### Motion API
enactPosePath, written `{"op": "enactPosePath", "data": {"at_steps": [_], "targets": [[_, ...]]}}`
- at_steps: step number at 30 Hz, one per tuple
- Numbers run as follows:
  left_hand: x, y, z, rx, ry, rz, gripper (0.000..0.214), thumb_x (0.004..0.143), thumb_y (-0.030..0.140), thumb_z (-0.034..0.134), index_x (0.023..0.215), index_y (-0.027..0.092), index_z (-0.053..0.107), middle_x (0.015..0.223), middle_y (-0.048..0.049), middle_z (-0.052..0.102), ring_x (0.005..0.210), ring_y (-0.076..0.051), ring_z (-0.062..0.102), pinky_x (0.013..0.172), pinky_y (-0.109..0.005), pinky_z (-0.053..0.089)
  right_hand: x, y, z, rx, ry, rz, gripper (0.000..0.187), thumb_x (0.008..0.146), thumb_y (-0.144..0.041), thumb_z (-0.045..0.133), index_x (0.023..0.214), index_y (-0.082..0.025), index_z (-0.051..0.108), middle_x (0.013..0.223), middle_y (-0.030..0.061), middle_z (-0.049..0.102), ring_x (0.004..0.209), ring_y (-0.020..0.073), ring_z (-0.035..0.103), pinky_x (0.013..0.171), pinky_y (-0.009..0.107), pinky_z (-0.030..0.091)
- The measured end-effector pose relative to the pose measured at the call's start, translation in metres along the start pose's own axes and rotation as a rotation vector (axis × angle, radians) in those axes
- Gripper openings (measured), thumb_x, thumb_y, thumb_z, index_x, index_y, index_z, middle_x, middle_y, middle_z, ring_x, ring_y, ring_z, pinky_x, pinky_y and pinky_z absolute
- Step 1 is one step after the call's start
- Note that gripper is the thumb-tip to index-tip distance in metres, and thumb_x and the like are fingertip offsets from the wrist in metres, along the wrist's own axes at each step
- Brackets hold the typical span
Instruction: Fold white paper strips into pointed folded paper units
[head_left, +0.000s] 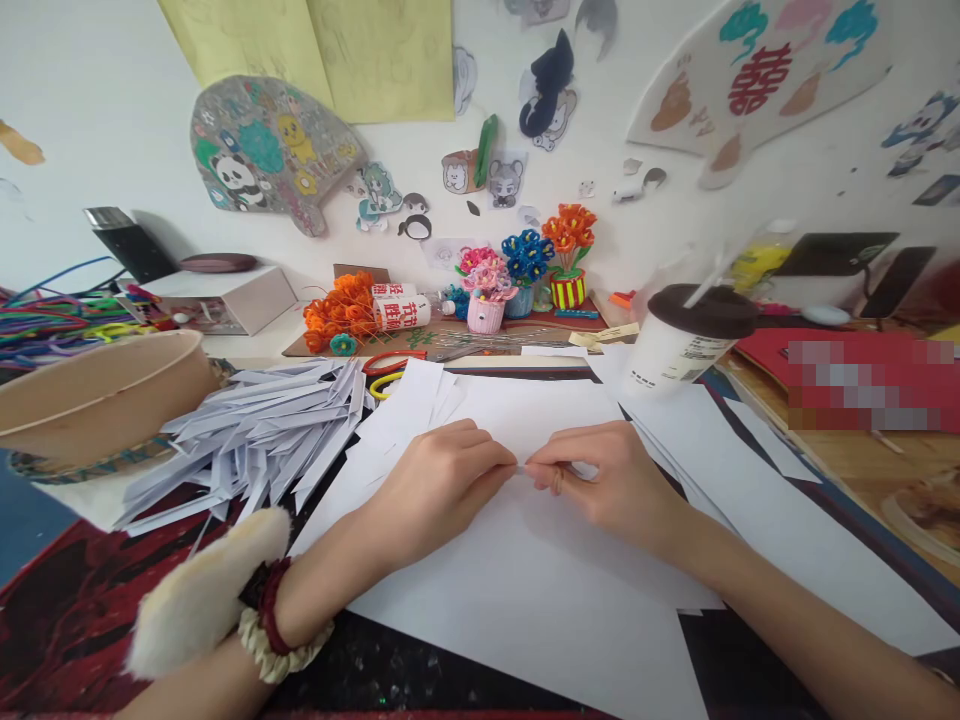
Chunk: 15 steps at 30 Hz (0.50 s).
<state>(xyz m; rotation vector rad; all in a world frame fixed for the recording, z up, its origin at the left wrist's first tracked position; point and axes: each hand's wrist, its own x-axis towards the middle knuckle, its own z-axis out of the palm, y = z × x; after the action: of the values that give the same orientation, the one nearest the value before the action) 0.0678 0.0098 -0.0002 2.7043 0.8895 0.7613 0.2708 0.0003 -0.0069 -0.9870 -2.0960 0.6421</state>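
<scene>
My left hand (442, 485) and my right hand (600, 480) meet at the middle of the table, fingertips pinched together on a small piece of white paper (525, 425). Both hands rest on a large white sheet (540, 590). The folded edge between the fingertips is mostly hidden by my fingers. A pile of folded white paper strips (255, 435) lies to the left of my left hand. My left wrist wears a scrunchie and a fluffy cuff (210, 590).
A tan bowl (97, 390) sits at the left. A white cup with a dark lid and straw (686, 345) stands at the right, near a red book (862, 385). Pipe-cleaner flowers in pots (525, 265), a glue bottle (401, 310) and scissors (386, 365) line the back.
</scene>
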Motion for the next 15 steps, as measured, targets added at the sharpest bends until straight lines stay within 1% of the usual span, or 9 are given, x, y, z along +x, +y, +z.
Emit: {"op": "enactPosePath", "data": {"at_steps": [3,8,10,15], "targets": [[0.001,0.001,-0.004,-0.035,-0.008,-0.012,0.019,0.092,0.017,0.050,0.087,0.015,0.068,0.076,-0.0032,0.067,0.071,-0.013,0.058,0.061,-0.024,0.044,0.002,-0.003,-0.005,0.011,-0.029,0.016,0.025,0.085,-0.016,0.056,0.062,-0.017,0.064,0.058,-0.0004,0.064,0.053,0.0112,0.055,0.052,0.024,0.043],[0.002,0.002,-0.012,-0.083,0.028,-0.131,0.015,0.088,0.019,0.058,0.078,0.016,0.069,0.071,-0.0016,0.065,0.067,-0.012,0.058,0.061,-0.023,0.043,0.003,-0.004,-0.013,0.032,-0.027,0.037,0.021,0.084,-0.020,0.060,0.065,-0.018,0.067,0.059,-0.0008,0.066,0.053,0.0110,0.055,0.053,0.024,0.044],[0.002,0.002,-0.014,-0.111,0.032,-0.151,0.014,0.087,0.020,0.059,0.078,0.017,0.069,0.070,-0.0006,0.066,0.066,-0.011,0.058,0.061,-0.023,0.043,0.003,-0.002,-0.016,0.048,-0.031,0.064,0.021,0.084,-0.021,0.062,0.064,-0.018,0.068,0.059,-0.0008,0.066,0.053,0.0111,0.056,0.052,0.024,0.045],[0.002,0.000,-0.017,-0.153,0.037,-0.195,0.013,0.086,0.020,0.061,0.078,0.017,0.070,0.070,0.0009,0.068,0.064,-0.010,0.059,0.060,-0.021,0.044,0.003,0.000,-0.020,0.073,0.007,0.157,0.021,0.082,-0.026,0.065,0.063,-0.019,0.069,0.059,-0.0005,0.068,0.054,0.0125,0.060,0.050,0.024,0.046]]}}
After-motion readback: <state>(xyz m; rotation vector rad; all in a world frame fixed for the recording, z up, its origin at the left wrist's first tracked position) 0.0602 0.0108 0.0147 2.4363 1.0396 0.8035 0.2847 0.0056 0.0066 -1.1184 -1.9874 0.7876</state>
